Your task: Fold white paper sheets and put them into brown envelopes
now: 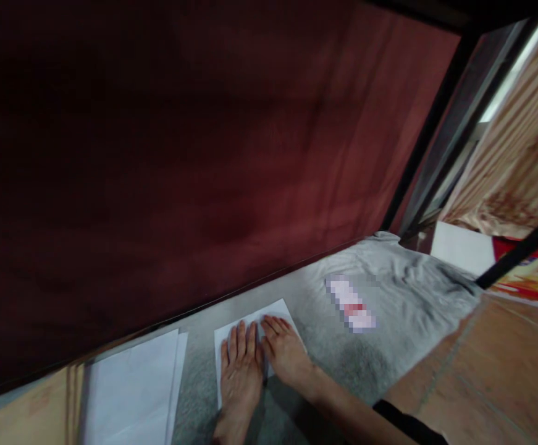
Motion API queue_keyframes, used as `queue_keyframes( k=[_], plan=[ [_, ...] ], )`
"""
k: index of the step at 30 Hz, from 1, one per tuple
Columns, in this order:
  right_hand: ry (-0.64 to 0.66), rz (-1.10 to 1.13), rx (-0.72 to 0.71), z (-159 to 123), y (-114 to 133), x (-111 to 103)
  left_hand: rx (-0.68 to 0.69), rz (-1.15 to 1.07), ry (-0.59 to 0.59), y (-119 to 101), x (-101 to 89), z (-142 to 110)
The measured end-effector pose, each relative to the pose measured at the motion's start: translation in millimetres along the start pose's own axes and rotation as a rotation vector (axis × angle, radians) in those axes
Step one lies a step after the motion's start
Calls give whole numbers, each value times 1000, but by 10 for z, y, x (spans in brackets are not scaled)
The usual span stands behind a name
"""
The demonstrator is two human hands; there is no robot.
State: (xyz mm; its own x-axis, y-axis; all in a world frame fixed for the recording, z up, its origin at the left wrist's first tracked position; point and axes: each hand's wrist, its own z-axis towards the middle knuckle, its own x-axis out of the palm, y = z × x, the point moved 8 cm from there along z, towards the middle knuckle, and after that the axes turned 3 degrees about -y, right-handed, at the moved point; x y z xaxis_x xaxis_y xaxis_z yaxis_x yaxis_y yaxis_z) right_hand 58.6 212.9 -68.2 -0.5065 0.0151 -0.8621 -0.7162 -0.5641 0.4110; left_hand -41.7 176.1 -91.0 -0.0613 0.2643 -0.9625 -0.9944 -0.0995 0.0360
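White sheet [278, 308] right of paper stack [130, 389], directly under left hand [241, 371] (nearer stack) and right hand [290, 354]; both grips flat, unclenched, grasping nothing

One left hand [241, 378], one right hand [290, 357], one white paper [278, 308] beneath them, at least two sheets [130, 389] alongside, one blurred strip [348, 303] and one grey cloth [424, 272] are counted.
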Motion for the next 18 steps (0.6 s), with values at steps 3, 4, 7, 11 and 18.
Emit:
queue_keyframes(
  k=[3, 4, 7, 11, 18],
  plan=[
    [-7, 60, -76, 95, 162, 23, 32, 76, 60, -4, 25, -4],
    [-3, 72, -89, 110, 195, 41, 47, 90, 76, -7, 32, -5],
    [-5, 95, -83, 115, 211, 90, 70, 104, 101, 4, 52, -6],
    [-32, 88, -36, 94, 114, 133, 58, 88, 73, 50, 71, 1],
    [3, -13, 11, 104, -110, 126, 49, 119, 19, 217, 39, -8]
  ],
)
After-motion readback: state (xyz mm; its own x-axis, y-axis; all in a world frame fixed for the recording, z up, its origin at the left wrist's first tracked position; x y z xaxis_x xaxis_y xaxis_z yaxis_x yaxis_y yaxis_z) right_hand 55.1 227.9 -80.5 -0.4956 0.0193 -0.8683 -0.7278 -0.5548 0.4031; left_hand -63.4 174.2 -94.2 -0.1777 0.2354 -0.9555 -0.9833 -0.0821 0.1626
